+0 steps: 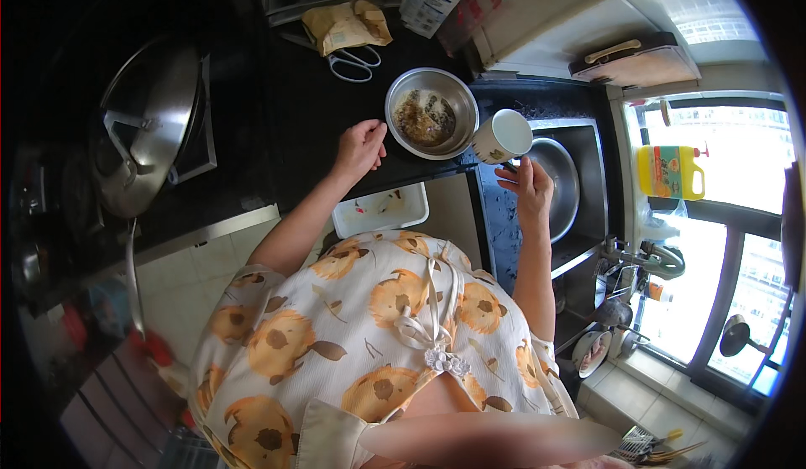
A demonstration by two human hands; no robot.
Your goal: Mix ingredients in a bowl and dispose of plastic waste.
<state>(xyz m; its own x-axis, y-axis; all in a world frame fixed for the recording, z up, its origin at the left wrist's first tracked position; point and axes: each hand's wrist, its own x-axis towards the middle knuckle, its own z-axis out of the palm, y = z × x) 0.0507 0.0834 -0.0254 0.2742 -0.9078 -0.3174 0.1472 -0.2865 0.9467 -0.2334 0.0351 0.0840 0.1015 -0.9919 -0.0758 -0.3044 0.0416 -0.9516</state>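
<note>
A white mug (pixel 504 136) is held by its handle in my right hand (pixel 534 187), just right of a stainless steel bowl (pixel 466 113) on the black counter. The mug overlaps the bowl's rim in this view; whether they touch I cannot tell. Inside the bowl lies a brown and pale food mixture (pixel 425 118) with dark bits. My left hand (pixel 362 146) is at the bowl's left side with its fingers curled; no object shows in it. Beyond the bowl, white-handled scissors (pixel 354 64) rest next to a crumpled tan packet (pixel 347 25).
To the right, a large metal basin (pixel 560 185) sits in the sink (pixel 592 154). A lidded wok (pixel 151 135) stands on the left. Below the counter edge is a white plastic bin (pixel 384 209). A yellow jug (pixel 670 173) stands by the window, near the faucet (pixel 652 260).
</note>
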